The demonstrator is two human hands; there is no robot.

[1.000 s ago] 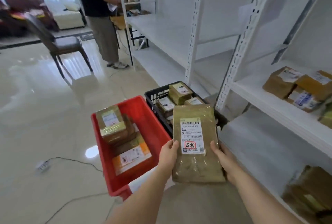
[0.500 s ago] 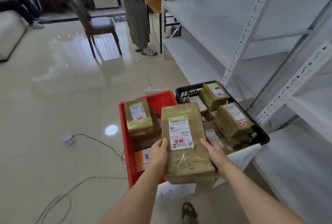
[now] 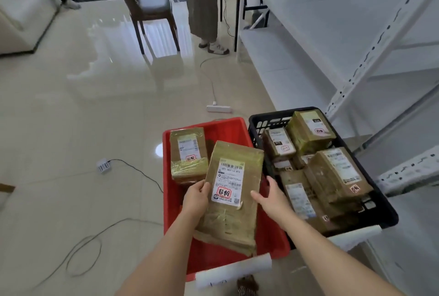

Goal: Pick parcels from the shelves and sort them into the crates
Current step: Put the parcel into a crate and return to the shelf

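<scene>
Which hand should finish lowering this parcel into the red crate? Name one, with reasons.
Left. The left hand grips the parcel over the red crate; the right hand has opened beside it.

2 crates (image 3: 240, 127), 1 chair (image 3: 152, 6), 2 hands (image 3: 194, 197).

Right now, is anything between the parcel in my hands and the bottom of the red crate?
Partly. The parcel hangs over the red crate, left hand gripping its edge, right hand open beside it. A taped parcel lies at the crate's far left; the near part under the held parcel is hidden.
</scene>
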